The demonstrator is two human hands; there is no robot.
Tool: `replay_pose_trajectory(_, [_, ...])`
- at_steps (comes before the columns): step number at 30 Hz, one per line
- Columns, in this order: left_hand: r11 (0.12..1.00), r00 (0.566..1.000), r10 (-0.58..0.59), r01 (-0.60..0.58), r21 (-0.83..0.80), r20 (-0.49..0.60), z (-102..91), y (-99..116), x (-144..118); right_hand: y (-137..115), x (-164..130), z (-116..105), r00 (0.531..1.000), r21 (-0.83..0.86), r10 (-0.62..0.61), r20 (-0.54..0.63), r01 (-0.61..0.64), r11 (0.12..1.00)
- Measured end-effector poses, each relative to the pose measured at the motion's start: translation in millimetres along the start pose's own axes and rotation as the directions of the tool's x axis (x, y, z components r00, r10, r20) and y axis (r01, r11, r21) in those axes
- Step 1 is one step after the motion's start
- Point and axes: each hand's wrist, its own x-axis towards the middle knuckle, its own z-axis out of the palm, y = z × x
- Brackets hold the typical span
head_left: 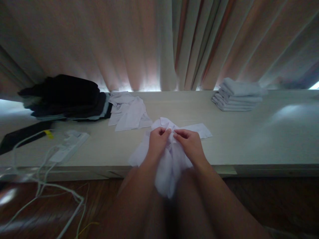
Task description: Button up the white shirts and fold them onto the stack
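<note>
Both hands, left hand (157,141) & right hand (190,142), pinch a bunched white cloth (164,166), not folded yet; folded stack (238,96) sits w/ loose cloth (128,113) left.

Both hands pinch a crumpled white cloth (169,159) at the near edge of the desk (249,132), left hand (157,143) and right hand (190,144) almost touching, part of the cloth hanging off the edge. Farther back lie a loose white garment (128,113), a dark clothes pile (64,98) on the left and folded towels (238,95) on the right. A power strip (69,144) with white cables (50,186) sits on the left.
</note>
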Motion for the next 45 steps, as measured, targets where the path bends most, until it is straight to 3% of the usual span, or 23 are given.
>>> replay_pose_trajectory(14, [0.982,0.997,-0.075,0.068,0.175,0.03,-16.5,-1,14,4,22,5,0.974,-0.186,-0.077,0.214,0.118,0.975])
replay_pose_trajectory(19, [0.982,0.997,-0.048,0.038,0.185,0.052,-11.9,-4,14,3,18,0,0.973,-0.224,-0.082,0.214,0.131,0.966])
replay_pose_trajectory(23, [0.977,0.998,-0.014,-0.001,0.215,0.066,-7.7,-10,14,2,17,-4,0.967,-0.269,-0.154,0.205,0.207,0.941])
replay_pose_trajectory(30, [0.964,0.997,0.054,-0.068,0.256,0.061,-2.4,-17,11,2,13,0,0.924,-0.367,-0.184,0.334,0.307,0.878])
replay_pose_trajectory(39, [0.957,0.967,0.066,-0.131,0.258,0.246,-9.6,-14,9,14,15,0,0.936,-0.236,-0.148,0.318,0.229,0.944])
replay_pose_trajectory(45, [0.98,0.983,0.006,-0.042,0.196,0.182,-16.9,-12,9,18,16,1,0.952,-0.087,-0.065,0.299,0.095,0.992])
